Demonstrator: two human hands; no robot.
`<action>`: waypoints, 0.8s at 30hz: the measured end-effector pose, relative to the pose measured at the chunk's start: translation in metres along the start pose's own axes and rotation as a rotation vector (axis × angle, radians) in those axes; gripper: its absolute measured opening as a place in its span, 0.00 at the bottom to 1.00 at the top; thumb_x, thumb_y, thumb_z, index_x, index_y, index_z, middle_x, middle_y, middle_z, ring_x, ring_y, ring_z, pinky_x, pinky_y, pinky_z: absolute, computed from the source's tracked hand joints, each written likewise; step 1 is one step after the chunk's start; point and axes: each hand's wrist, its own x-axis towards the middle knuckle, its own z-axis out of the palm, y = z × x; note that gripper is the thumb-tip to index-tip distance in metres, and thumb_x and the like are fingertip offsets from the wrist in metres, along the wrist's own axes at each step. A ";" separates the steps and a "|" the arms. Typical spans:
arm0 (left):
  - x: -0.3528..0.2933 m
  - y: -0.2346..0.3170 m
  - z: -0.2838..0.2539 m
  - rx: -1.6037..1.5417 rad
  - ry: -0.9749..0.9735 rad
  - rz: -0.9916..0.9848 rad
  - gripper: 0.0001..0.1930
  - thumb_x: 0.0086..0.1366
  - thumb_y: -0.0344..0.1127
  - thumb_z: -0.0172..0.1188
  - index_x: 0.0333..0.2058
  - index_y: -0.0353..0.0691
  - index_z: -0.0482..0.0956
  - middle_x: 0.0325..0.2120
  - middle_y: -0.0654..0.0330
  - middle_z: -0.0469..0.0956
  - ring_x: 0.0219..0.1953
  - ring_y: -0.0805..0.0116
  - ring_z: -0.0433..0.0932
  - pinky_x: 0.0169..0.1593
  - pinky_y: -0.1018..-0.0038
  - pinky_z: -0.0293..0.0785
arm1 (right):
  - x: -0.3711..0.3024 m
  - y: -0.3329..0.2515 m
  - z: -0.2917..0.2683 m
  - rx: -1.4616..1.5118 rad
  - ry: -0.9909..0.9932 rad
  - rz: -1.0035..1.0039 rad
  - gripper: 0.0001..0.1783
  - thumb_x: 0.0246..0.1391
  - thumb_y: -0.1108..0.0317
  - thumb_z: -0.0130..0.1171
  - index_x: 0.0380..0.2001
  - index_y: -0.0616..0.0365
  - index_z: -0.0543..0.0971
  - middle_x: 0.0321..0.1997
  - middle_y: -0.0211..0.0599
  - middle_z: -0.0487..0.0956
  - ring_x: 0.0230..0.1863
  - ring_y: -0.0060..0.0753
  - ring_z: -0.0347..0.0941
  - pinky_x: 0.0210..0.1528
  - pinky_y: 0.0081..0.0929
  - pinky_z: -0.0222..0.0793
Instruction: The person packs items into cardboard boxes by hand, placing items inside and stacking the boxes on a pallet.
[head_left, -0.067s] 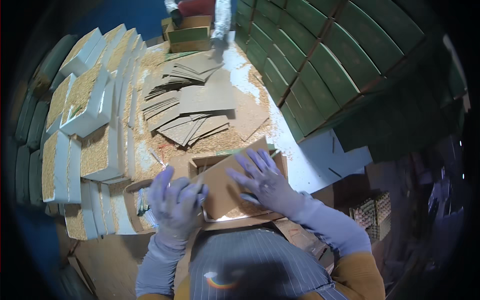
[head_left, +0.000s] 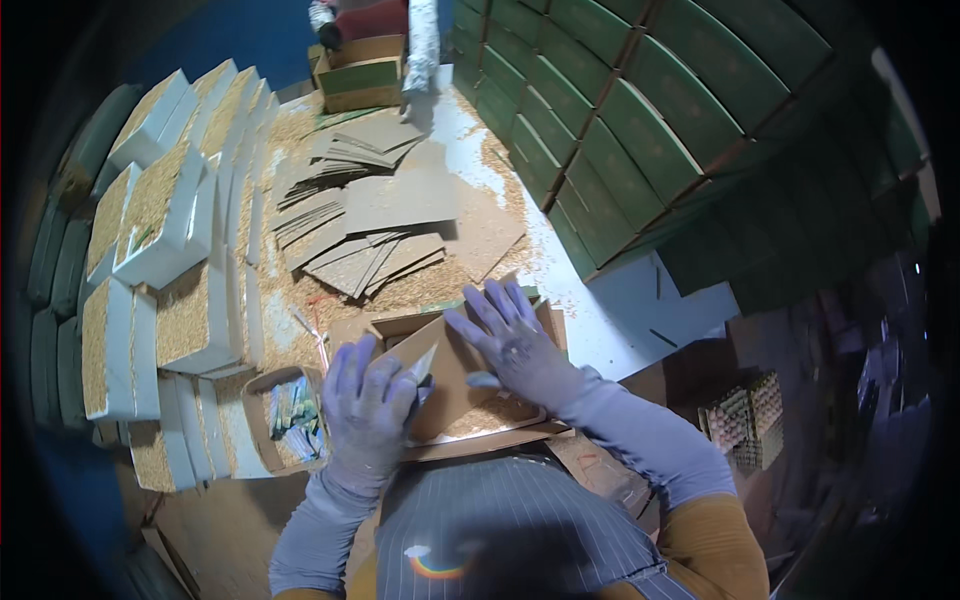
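In front of my apron stands an open cardboard box [head_left: 487, 443] with tan chaff-like filling at its near side. A brown cardboard sheet [head_left: 447, 350] stands tilted across the inside of it. My right hand [head_left: 525, 355], in a purple-grey glove, rests on the sheet with fingers spread. At the box's left side is my gloved left hand [head_left: 368, 405], its thumb and fingers curled around a pale pointed piece [head_left: 424, 364] that sticks up beside the sheet. The rest of that piece is hidden by the hand, so its kind is unclear.
A small carton [head_left: 258, 425] holds colourful packets at left. White trays of chaff [head_left: 165, 215] are stacked behind it. Loose cardboard sheets [head_left: 400, 195] lie mid-table. Green boxes [head_left: 610, 130] form a wall at right. Across the table, a person works by another box [head_left: 362, 85].
My left hand has shifted right and slightly down, toward the sheet, uncovering the small carton of packets. The pale piece shows more clearly. My right hand stays on the sheet; the view has shifted slightly.
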 end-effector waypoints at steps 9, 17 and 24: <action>0.001 0.012 -0.037 0.121 0.289 -0.003 0.09 0.55 0.36 0.66 0.32 0.48 0.74 0.37 0.63 0.75 0.53 0.54 0.71 0.63 0.44 0.56 | -0.029 -0.021 -0.066 -0.035 -0.191 0.042 0.13 0.55 0.64 0.52 0.44 0.47 0.76 0.44 0.31 0.71 0.47 0.33 0.68 0.43 0.29 0.67; -0.006 0.024 0.054 -0.111 -1.080 0.036 0.26 0.57 0.54 0.60 0.47 0.40 0.74 0.52 0.55 0.69 0.57 0.56 0.67 0.58 0.58 0.65 | -0.078 -0.011 -0.010 0.199 -0.899 -0.014 0.20 0.59 0.52 0.51 0.48 0.51 0.75 0.47 0.37 0.77 0.52 0.37 0.71 0.54 0.33 0.65; -0.031 -0.046 0.024 -1.105 -0.167 -0.873 0.21 0.66 0.38 0.53 0.55 0.37 0.71 0.56 0.51 0.70 0.56 0.56 0.71 0.60 0.65 0.64 | -0.105 0.068 -0.028 0.902 -0.221 0.936 0.17 0.56 0.63 0.58 0.49 0.53 0.75 0.41 0.32 0.77 0.43 0.27 0.76 0.46 0.24 0.73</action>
